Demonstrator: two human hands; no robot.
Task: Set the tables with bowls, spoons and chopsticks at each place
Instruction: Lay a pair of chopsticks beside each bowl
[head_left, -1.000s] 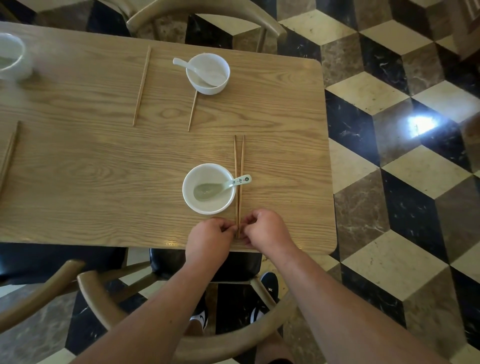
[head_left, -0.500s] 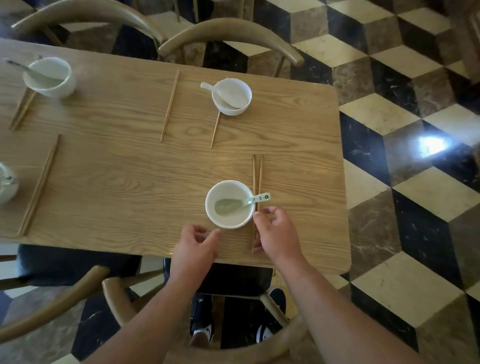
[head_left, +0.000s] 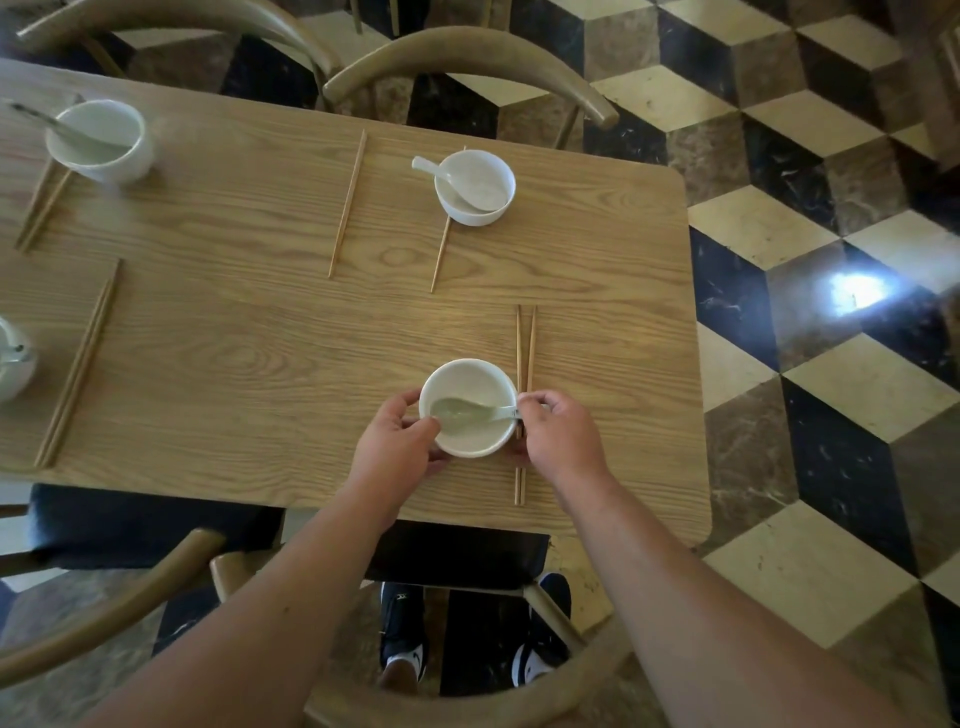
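Light wooden table (head_left: 260, 338) on a floor of cube-pattern tiles (head_left: 831, 260), as I see it through the head camera, with curved-back chairs (head_left: 467, 47) around it. At the near right place, the near bowl (head_left: 470, 441) stands on the table with a pale spoon (head_left: 460, 413) lying in it, handle towards the right rim. The left hand (head_left: 395, 447) grips the bowl's left side, thumb at the rim. The right hand (head_left: 558, 434) curls round the right side, its forefinger at the handle's tip; I cannot tell whether it also pinches the handle. This hand lies across a chopstick pair (head_left: 525, 338) placed side by side just right of the bowl. Opposite, the far bowl (head_left: 475, 189) holds a white spoon (head_left: 441, 174); one loose chopstick (head_left: 440, 254) runs from under it, and another single chopstick (head_left: 347, 205) lies well apart to its left. At the left, a corner bowl (head_left: 98, 140) and an edge bowl (head_left: 13, 364) each have chopsticks beside them
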